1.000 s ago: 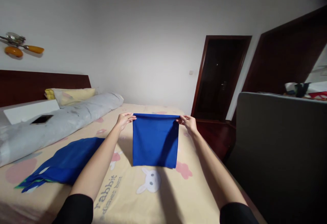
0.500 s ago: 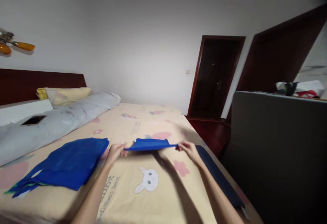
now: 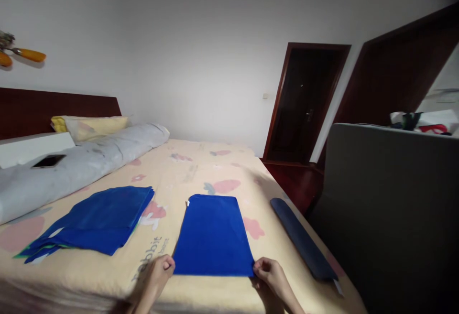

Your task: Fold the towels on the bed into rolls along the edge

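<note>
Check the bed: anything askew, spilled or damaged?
No spill or damage shows. The pile of cloths looks untidy: its near left corners fan out unevenly. The blue cloth pinched by the left hand and right hand lies flat.

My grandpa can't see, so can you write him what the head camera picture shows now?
A person's left hand and right hand pinch the near corners of a blue cloth spread on a bed. A blue pile lies to its left, a dark strip to its right.
</note>
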The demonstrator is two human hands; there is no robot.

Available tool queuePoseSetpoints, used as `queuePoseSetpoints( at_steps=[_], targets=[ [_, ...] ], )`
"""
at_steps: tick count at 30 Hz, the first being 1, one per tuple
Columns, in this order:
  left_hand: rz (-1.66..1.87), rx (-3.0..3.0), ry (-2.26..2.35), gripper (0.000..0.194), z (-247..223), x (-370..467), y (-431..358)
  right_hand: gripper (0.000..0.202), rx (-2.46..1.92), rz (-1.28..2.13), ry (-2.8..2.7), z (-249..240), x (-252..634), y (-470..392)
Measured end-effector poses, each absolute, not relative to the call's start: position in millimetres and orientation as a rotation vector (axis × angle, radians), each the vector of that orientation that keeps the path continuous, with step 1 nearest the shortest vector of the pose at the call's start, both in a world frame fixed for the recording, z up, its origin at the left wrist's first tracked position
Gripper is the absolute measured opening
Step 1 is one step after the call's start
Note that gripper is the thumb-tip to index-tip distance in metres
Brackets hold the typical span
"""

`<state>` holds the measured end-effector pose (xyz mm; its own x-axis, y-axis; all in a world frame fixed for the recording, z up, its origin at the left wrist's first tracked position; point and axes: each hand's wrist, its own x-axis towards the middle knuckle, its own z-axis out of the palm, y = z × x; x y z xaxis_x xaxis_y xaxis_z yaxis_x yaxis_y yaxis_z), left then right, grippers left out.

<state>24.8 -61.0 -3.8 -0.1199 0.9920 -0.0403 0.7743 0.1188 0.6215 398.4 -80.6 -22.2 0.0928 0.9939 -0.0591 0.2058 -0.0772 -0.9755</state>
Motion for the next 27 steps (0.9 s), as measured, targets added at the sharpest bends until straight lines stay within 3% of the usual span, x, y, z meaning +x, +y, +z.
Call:
queuePoseSetpoints(
  at_steps=[5, 9, 12, 16, 19, 23, 27],
  targets=[
    [0.530, 1.862, 2.036, 0.018, -11.5, 20.1, -77.0, 0.008, -1.588, 0.964, -1.418, -27.6, 403.8, -91.2],
    [0.551, 1.936, 2.098, 0.019, -18.5, 19.1, -85.3, 0.007, -1.776, 0.750, -1.624, -27.1, 408.5, -98.6],
    [0.697, 2.147, 2.142, 0.023, -20.4, 34.7, -89.1, 0.017, -1.841, 0.470, -1.699, -19.2, 394.0, -99.4],
    [0.832, 2.522, 1.804, 0.050, -28.8, 86.2, -85.0, 0.036, -1.558, 0.212, -1.819, -13.1, 337.8, -92.6],
    [0.703, 2.681, 1.578, 0.064, -39.3, 124.0, -74.8, 0.047, -1.488, 0.177, -2.008, -20.7, 292.9, -85.1],
    [0.428, 2.645, 1.664, 0.061, -49.1, 136.5, -63.2, 0.053, -1.595, 0.218, -2.169, -35.7, 274.1, -78.4],
    [0.367, 2.613, 1.741, 0.056, -52.1, 112.0, -62.5, 0.059, -1.687, 0.182, -2.205, -44.9, 300.3, -79.9]
  ],
)
